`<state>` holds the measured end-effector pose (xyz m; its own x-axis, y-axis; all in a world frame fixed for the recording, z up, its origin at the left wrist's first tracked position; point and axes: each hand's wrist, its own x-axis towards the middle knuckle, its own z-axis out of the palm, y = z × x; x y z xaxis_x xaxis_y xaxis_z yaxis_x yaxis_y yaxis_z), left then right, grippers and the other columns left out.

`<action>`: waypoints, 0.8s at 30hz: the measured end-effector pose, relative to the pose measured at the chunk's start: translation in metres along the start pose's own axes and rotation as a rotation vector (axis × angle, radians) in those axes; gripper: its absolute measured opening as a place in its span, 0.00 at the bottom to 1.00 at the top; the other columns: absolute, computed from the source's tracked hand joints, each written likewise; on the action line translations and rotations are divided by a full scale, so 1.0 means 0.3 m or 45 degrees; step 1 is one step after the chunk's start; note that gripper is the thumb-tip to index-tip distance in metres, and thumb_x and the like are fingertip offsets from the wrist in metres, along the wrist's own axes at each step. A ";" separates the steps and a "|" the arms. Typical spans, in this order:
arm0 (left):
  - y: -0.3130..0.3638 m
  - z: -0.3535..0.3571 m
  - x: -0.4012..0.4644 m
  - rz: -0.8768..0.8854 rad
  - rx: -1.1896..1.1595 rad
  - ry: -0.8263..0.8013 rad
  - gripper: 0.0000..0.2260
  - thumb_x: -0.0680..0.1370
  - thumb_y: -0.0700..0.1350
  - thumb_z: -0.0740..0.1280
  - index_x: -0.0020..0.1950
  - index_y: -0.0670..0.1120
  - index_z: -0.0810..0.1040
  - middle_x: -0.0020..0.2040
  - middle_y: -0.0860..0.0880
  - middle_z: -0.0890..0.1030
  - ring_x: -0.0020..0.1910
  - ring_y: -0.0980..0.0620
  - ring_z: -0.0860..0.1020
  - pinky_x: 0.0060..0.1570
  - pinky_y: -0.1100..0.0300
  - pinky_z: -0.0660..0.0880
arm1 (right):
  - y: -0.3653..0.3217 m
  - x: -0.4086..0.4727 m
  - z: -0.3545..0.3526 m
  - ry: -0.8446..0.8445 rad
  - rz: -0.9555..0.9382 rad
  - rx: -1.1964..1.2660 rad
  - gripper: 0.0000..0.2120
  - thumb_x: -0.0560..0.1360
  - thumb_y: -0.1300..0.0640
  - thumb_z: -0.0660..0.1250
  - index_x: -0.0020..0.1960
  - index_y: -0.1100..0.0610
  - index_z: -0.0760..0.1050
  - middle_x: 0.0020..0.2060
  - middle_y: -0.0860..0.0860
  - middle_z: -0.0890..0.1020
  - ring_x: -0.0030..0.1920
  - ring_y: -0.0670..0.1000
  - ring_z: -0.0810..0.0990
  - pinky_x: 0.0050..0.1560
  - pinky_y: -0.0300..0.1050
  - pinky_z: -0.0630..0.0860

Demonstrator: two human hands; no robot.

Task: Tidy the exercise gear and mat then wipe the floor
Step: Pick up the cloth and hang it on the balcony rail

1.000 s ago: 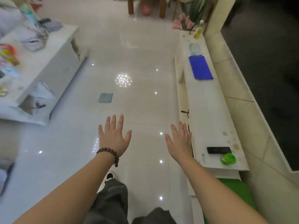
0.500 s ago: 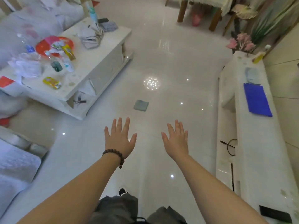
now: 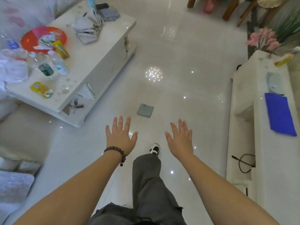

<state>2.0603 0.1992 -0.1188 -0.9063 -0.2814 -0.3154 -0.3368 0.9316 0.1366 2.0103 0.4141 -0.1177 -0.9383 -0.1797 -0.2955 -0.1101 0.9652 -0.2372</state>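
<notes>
Both the left hand (image 3: 121,138) and right hand (image 3: 180,141) hover spread and empty above the floor (image 3: 178,51), near a grey cloth (image 3: 145,110) that looks soft, light, best pinched at one edge.

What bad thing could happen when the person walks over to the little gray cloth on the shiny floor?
1. The floor is glossy, and the gray cloth lies loose just ahead of the stepping shoe; treading on it might make the foot slide.
2. Both the left hand and right hand are open and hold nothing, so a stumble toward the white table corner would have no support.
</notes>
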 end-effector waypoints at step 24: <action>0.102 -0.163 1.236 0.038 0.073 -0.172 0.30 0.81 0.62 0.47 0.79 0.53 0.40 0.79 0.47 0.42 0.78 0.45 0.41 0.74 0.42 0.40 | -0.099 1.192 -0.059 -0.237 0.030 0.054 0.27 0.82 0.43 0.47 0.78 0.50 0.49 0.78 0.52 0.46 0.77 0.52 0.39 0.75 0.55 0.38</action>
<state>1.7014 0.1119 -0.1856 -0.8718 -0.2231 -0.4362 -0.2914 0.9518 0.0956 1.6721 0.3246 -0.2000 -0.8633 -0.1927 -0.4665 -0.0709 0.9614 -0.2658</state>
